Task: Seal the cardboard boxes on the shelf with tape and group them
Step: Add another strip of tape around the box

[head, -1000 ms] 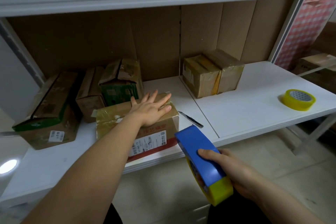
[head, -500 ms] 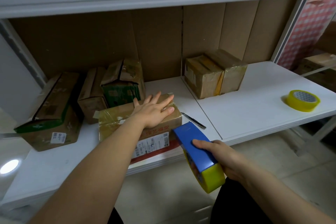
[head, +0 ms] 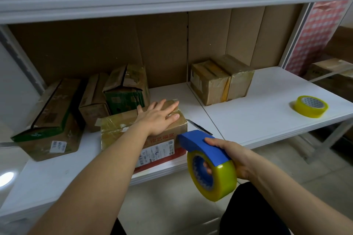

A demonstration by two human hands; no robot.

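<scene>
**K:** On the white shelf [head: 267, 120], front edge: 1 cardboard box [head: 133, 131] with a red strip and a printed label on its front face. Left hand [head: 159, 118] lies flat on its top, fingers straight and spread, palm down.

**M:** Right hand?

**K:** Right hand [head: 232, 155] grips the tape dispenser [head: 208, 160], fingers curled round its blue handle, 1 fingertip showing through the hub. Yellow roll mounted on it. It hangs in front of the shelf edge, just right of the box's front right corner. Can't tell if the blue nose touches the box.

**M:** Other boxes?

**K:** 3 more to the left and behind: a big box with a green edge [head: 49, 120] at far left, a narrow brown box [head: 93, 108] next to it, a green-printed box [head: 127, 89] with its top flaps not flat. All 3 close together, tilted or leaning. On the right half of the shelf, near the back wall, 2 taped boxes [head: 221, 82] stand side by side, touching.

**M:** Anything loose?

**K:** A spare roll of yellow tape [head: 310, 106] lies flat at far right, well apart from the boxes. A dark pen-like thing [head: 198, 128] lies on the shelf just right of the front box, partly behind the dispenser; can't tell what it is.
</scene>
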